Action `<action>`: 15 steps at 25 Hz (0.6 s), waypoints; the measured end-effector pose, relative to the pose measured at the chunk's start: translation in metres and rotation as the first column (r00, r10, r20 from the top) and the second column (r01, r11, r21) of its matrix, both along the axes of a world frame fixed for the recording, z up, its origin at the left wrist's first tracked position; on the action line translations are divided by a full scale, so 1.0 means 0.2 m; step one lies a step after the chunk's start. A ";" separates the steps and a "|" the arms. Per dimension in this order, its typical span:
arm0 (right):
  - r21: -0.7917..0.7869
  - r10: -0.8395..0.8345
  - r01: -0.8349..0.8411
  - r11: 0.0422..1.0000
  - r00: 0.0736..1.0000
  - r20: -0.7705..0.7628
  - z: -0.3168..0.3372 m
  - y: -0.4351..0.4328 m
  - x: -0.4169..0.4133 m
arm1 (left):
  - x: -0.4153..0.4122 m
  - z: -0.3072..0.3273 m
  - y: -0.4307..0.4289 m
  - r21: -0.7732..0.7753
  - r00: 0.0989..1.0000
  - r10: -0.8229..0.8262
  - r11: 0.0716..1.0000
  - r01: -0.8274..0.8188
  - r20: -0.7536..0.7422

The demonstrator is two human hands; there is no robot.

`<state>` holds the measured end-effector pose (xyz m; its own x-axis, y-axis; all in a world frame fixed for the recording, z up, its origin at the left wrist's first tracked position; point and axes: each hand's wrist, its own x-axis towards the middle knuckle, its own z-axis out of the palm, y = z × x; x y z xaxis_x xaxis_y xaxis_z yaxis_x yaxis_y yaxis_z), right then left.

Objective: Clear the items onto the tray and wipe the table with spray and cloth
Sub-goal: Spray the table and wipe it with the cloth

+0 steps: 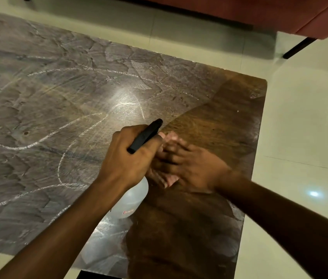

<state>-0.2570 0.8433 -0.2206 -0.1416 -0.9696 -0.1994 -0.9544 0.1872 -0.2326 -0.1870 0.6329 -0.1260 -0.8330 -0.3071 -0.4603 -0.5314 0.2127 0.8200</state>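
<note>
Just right of the bottle (133, 196), the right hand (189, 164) presses the cloth (171, 137) flat on the table (229, 121), fingers spread. The left hand (130, 156) grips the bottle's neck. Recommended: wipe left of the bottle in overlapping strokes; streaks (44, 141) show there.

spray bottle (134, 195) in left hand (130, 156), over table (58, 97) | cloth (171, 180) under right hand (191, 164), just right of it

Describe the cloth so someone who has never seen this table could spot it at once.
Start at the wooden table, streaky white on the left and clean brown on the right. Where those areas meet, the right hand presses on a pink cloth. It is the only pink thing, beside the translucent spray bottle the left hand holds.
</note>
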 end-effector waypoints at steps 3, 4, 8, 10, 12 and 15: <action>0.037 -0.496 0.503 0.863 0.860 -0.117 0.00 0.11 -0.44 | -0.03 0.01 -0.05 0.016 1.000 0.008 1.000 -0.008 -0.002; 0.042 -0.670 0.678 0.734 0.733 -0.118 0.02 0.15 -0.57 | -0.04 0.01 -0.06 0.028 1.000 0.016 0.999 -0.016 -0.002; 0.042 -0.945 0.946 0.322 0.324 -0.051 0.05 0.01 -0.66 | -0.04 0.01 -0.11 0.035 1.000 0.027 0.999 -0.028 0.012; 0.056 -0.849 0.851 0.522 0.524 -0.060 0.04 -0.14 -0.46 | -0.06 0.01 -0.11 0.035 1.000 0.027 0.999 -0.028 0.008; 0.095 -0.538 0.535 0.840 0.843 0.011 0.05 -0.25 -0.24 | -0.09 0.01 -0.10 0.030 0.999 0.042 0.999 -0.042 0.001; 0.091 -0.020 0.017 0.996 0.999 0.035 0.05 -0.26 -0.23 | -0.14 0.00 -0.11 0.026 0.996 0.081 0.996 -0.081 -0.022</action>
<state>-0.3035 0.7908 -0.2114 -0.1502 -0.9445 -0.2921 -0.9419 0.2265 -0.2481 -0.2141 0.6113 -0.1250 -0.8164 -0.3625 -0.4496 -0.5270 0.1493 0.8366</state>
